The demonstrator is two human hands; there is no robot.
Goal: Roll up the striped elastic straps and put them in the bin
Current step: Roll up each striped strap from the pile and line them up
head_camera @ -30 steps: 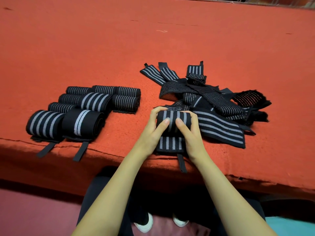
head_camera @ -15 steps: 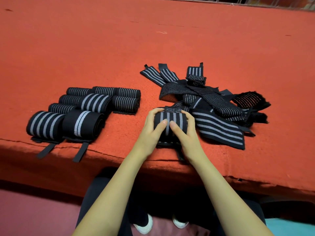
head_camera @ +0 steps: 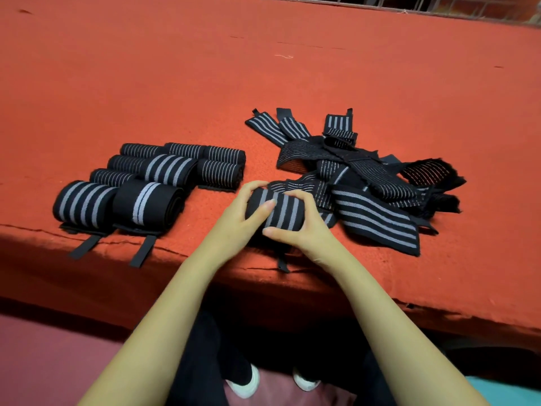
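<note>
Rolling looks nearly done: left hand [head_camera: 234, 221] and right hand [head_camera: 304, 233] clasp the strap roll [head_camera: 282, 212]. Next, fasten the tab [head_camera: 283, 263] below the grip.

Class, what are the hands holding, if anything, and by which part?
Left hand and right hand grip a rolled striped strap, one around each end of the roll.

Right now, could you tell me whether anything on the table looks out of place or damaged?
The red cover is cracked along its front edge. Two tabs of the rolls hang over it. The loose straps lie tangled. No bin shows.
</note>
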